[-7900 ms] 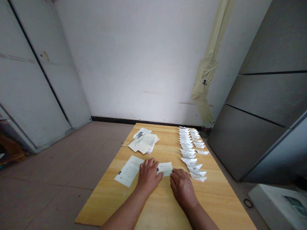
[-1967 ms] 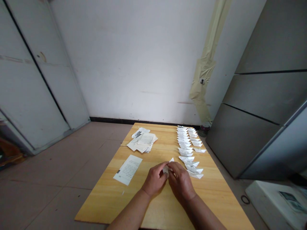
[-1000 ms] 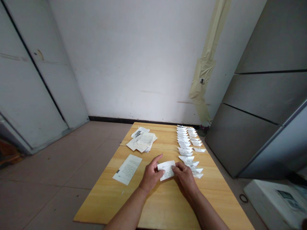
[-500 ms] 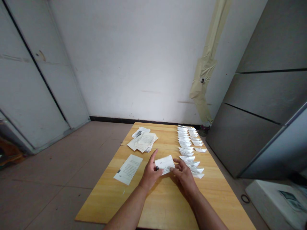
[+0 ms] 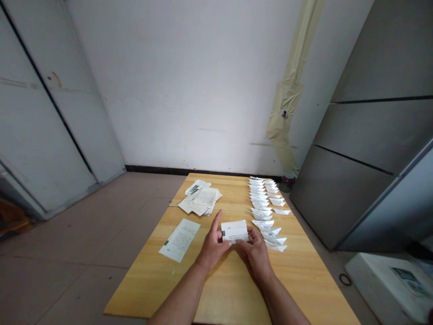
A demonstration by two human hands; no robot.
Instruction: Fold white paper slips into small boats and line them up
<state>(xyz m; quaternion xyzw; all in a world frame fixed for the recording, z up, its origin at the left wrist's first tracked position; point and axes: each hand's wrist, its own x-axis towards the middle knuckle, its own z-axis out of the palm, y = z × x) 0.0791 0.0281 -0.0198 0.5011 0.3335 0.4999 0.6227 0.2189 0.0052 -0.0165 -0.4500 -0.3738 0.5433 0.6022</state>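
Note:
A small printed sheet of paper (image 5: pixel 235 230), looking folded, is held up just above the table between both hands. My left hand (image 5: pixel 214 246) grips its left edge, thumb along the bottom and index finger pointing up. At the lower right corner, my right hand (image 5: pixel 255 252) pinches it, thumb in front and fingers behind. To the left a flat printed sheet (image 5: pixel 180 240) lies alone on the wood. Beyond it sits a loose pile of printed papers (image 5: pixel 204 198). Folded paper boats (image 5: pixel 260 203) stand in two rows along the right side.
The wooden table (image 5: pixel 142 289) has a seam across it. Behind it rises a white wall (image 5: pixel 189 90). A grey cabinet (image 5: pixel 358 189) stands at the right, with a white box (image 5: pixel 375 280) on the floor. At the left are pale cupboard doors (image 5: pixel 34 126).
The held paper has turned more level and shifted slightly right. My right hand has moved closer in at its lower right corner, fingers now tucked behind. The camera view has shifted slightly.

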